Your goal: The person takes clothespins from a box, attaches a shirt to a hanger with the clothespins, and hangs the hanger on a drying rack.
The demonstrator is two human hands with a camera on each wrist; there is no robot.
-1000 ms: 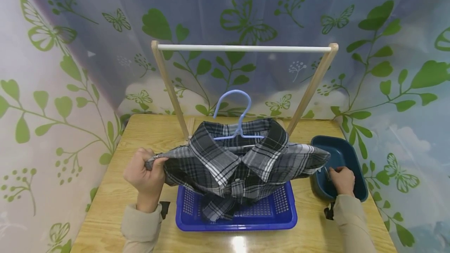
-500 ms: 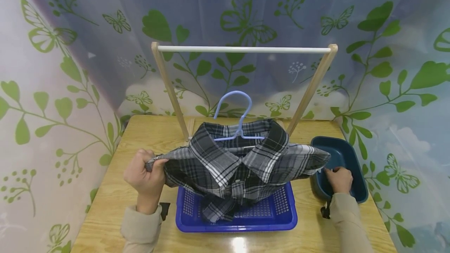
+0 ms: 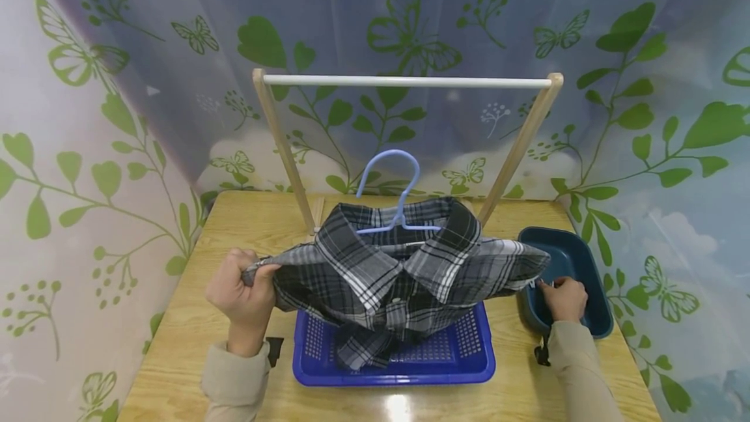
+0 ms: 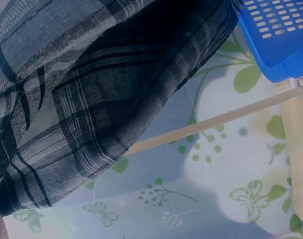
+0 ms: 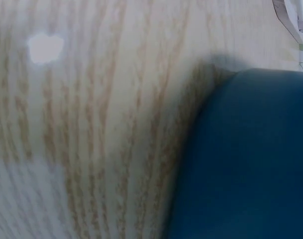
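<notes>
Left grip (image 3: 243, 292) is clenched round the shoulder end of a plaid shirt (image 3: 398, 266), fabric bunched in the fist and held up off the desk (image 3: 234, 226). Right grip (image 3: 565, 298) sits at the near rim of a dark teal tub (image 3: 588, 266), fingers curled and pinching a small pale, metallic-looking item (image 3: 534, 284); too small to name for certain, possibly a clip.

Shirt spreads rightward from the left grip, its far sleeve end just beside the right grip. A light blue hanger (image 3: 389, 194) sits inside the collar, hook standing free, not on any rail. Shirt tail droops into a blue perforated basket (image 3: 463, 357) directly below, between the two grips. Beyond the shirt stands a wooden rack with a white bar (image 3: 404, 81), bare. Left wrist view shows only plaid cloth close up, the basket corner and the rack bar. Right wrist view shows desk grain and the tub wall.

Judgement: the step in hand looks like fetching the small item toward the shirt's right shoulder. Doing it well calls for the left grip to keep the cloth taut and level so the hanger does not slip out, and for the right grip to carry the item clear of the tub rim.
</notes>
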